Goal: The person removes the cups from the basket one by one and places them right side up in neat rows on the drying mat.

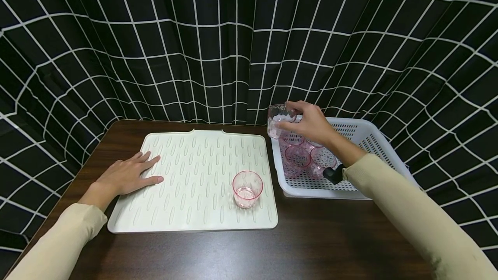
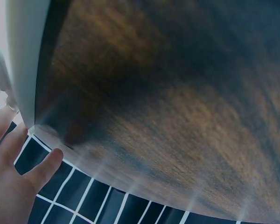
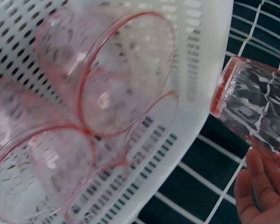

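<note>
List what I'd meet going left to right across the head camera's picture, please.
Left sleeve → left hand → standing glass → held glass → right hand → right sleeve.

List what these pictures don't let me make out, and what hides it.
Head: near right corner of the basket, behind the right sleeve; exact count of glasses inside, overlapping.
Head: surface of the tray under the left hand.
Right wrist: far end of the held glass, cut off by the right edge.
Left wrist: fine grain of the tabletop, blurred.
</note>
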Demonstrator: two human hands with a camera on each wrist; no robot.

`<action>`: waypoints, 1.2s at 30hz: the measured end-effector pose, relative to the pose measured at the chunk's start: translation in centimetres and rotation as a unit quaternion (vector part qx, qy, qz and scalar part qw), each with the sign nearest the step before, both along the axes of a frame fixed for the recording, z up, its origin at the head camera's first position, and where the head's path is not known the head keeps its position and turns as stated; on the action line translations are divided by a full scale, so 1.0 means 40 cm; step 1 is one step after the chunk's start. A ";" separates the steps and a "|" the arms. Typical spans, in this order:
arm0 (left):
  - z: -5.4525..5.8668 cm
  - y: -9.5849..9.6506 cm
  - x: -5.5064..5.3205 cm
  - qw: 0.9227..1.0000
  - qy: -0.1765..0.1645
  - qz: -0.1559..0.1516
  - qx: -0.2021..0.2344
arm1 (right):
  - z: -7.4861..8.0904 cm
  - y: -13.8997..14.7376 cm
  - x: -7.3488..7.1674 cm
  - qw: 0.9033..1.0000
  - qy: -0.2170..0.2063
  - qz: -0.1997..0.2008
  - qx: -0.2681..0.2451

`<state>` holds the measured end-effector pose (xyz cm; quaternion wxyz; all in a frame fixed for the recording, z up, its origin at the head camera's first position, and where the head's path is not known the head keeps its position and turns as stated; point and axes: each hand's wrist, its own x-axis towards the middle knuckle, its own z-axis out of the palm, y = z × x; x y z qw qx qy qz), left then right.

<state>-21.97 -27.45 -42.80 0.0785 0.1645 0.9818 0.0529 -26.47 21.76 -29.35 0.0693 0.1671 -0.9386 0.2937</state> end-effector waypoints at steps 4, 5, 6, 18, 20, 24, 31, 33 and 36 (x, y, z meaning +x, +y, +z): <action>-0.003 0.000 -0.002 1.000 0.001 0.000 -0.001 | 0.003 -0.034 0.004 1.000 -0.012 0.011 0.000; -0.004 0.000 -0.002 1.000 0.001 0.000 0.000 | 0.004 -0.042 0.005 1.000 -0.014 0.014 0.000; -0.004 0.000 -0.002 1.000 0.002 -0.001 0.000 | 0.006 -0.049 0.006 1.000 -0.016 0.016 -0.001; -0.001 0.001 -0.001 1.000 0.004 -0.003 0.003 | 0.003 -0.147 0.033 0.999 -0.046 -0.002 0.014; -0.002 0.001 -0.001 1.000 0.003 -0.003 0.004 | -0.003 -0.166 0.039 0.999 -0.048 -0.011 0.022; -0.004 0.000 -0.001 1.000 0.002 -0.002 0.005 | -0.020 -0.200 0.048 0.997 -0.051 -0.020 0.049; -0.005 -0.001 -0.002 1.000 0.003 -0.004 0.006 | -0.037 -0.248 0.056 0.994 -0.065 -0.027 0.085; -0.005 -0.002 -0.002 1.000 0.004 -0.005 0.005 | -0.035 -0.263 0.057 0.993 -0.063 -0.030 0.098; -0.004 -0.003 -0.002 1.000 0.005 -0.004 0.007 | -0.036 -0.284 0.060 0.991 -0.061 -0.035 0.112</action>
